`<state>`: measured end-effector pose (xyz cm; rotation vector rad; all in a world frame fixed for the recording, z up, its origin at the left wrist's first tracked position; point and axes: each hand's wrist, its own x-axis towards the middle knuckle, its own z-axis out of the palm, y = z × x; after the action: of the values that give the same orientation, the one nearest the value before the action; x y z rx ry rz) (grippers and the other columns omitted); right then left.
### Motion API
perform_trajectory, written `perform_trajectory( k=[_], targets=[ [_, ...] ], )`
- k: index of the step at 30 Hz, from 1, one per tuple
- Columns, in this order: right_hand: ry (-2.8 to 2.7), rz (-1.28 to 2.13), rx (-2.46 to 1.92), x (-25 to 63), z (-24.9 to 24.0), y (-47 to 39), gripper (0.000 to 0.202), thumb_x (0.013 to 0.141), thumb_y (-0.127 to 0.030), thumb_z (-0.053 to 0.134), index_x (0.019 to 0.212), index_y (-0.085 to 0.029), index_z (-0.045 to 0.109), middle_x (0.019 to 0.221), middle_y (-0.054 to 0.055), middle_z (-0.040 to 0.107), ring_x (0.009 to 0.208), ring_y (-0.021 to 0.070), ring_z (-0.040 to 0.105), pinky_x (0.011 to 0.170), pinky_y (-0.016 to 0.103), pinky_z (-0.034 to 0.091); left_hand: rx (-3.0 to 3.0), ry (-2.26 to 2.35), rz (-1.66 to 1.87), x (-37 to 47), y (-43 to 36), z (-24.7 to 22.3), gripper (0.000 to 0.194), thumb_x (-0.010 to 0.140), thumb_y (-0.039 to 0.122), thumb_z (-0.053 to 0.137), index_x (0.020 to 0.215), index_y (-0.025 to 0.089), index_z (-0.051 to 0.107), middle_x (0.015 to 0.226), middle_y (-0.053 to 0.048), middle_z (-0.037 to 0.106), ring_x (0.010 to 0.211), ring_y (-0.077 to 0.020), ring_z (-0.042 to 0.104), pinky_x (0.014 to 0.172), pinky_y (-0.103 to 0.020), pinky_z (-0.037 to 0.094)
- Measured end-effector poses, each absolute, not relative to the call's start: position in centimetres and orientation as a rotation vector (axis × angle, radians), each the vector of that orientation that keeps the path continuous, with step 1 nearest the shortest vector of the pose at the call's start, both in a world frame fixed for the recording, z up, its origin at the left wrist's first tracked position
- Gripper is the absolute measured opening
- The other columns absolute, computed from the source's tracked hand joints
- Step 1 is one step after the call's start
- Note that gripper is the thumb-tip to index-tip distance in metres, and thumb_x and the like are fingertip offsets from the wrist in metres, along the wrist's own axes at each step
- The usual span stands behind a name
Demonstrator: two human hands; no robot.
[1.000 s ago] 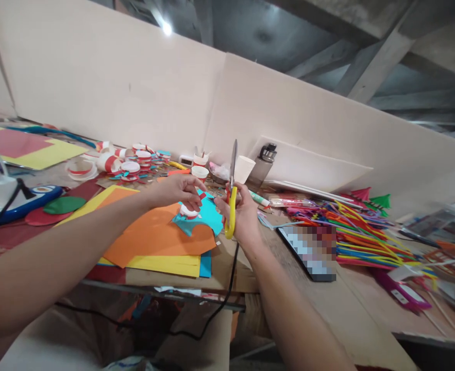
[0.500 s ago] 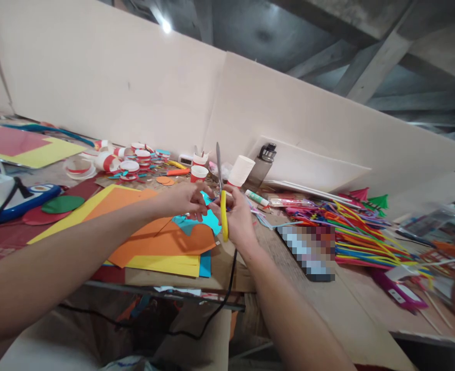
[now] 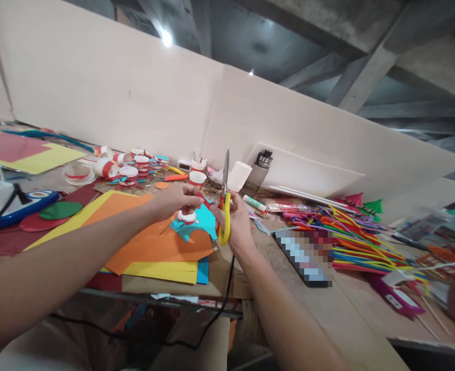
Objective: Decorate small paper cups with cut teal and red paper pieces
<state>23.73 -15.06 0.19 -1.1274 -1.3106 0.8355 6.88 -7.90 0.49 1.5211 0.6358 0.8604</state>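
I have yellow-handled scissors [image 3: 227, 204] in my right hand [image 3: 239, 221], silvery blades upward, near the bench's [image 3: 268, 265] front edge; my left hand's [image 3: 178, 200] grip I can't tell.

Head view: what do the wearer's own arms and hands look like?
The left forearm and right forearm show no sleeves, and the left hand and right hand wear no gloves. No watch or band shows on either wrist. Finger detail is too blurred to rule out rings.

Glare from a lamp [image 3: 167, 38] against a dim ceiling [image 3: 235, 46], soft detail (stretched edges).
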Motion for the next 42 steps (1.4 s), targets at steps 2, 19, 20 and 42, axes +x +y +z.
perform_trajectory(
  k=[2, 19, 20, 42],
  targets=[
    [-1.287, 0.833, -1.104, 23.6, 0.1, -15.1, 0.054, 0.063, -0.035, 0.076, 0.108, -0.024, 0.048, 0.075, -0.004, 0.059, 0.042, 0.0059, 0.045, 0.037, 0.020, 0.039, 1.378, 0.567, 0.888, 7.4, -8.0, 0.0, 0.016, 0.069, 0.025, 0.072, 0.070, 0.015, 0.060, 0.056, 0.001, 0.057, 0.043, -0.0070, 0.048, 0.041, -0.019, 0.034],
    [-1.188, 0.728, -1.056, 22.8, 0.3, -15.5, 0.052, 0.068, -0.032, 0.074, 0.113, -0.021, 0.050, 0.068, -0.006, 0.055, 0.049, 0.0082, 0.049, 0.045, 0.020, 0.043, 1.079, 0.432, 0.955, 8.8, -9.1, -0.8, 0.024, 0.065, 0.024, 0.080, 0.069, 0.013, 0.059, 0.060, 0.002, 0.057, 0.051, -0.0060, 0.051, 0.048, -0.018, 0.040],
    [-1.187, 0.724, -1.061, 22.8, 0.2, -15.4, 0.052, 0.068, -0.033, 0.074, 0.113, -0.021, 0.050, 0.068, -0.006, 0.055, 0.049, 0.0086, 0.050, 0.045, 0.020, 0.044, 1.069, 0.429, 0.959, 8.9, -9.1, -0.8, 0.024, 0.065, 0.024, 0.080, 0.069, 0.013, 0.059, 0.061, 0.001, 0.057, 0.052, -0.0067, 0.053, 0.049, -0.018, 0.041],
    [-1.262, 0.734, -1.088, 24.0, -0.3, -14.8, 0.045, 0.074, -0.038, 0.072, 0.111, -0.023, 0.052, 0.062, -0.008, 0.053, 0.038, 0.0062, 0.043, 0.036, 0.019, 0.035, 0.671, 0.422, 0.939, 8.3, -9.1, 0.7, 0.011, 0.082, 0.008, 0.059, 0.071, 0.009, 0.061, 0.058, -0.001, 0.058, 0.049, -0.0060, 0.053, 0.046, -0.015, 0.047]
  ],
)
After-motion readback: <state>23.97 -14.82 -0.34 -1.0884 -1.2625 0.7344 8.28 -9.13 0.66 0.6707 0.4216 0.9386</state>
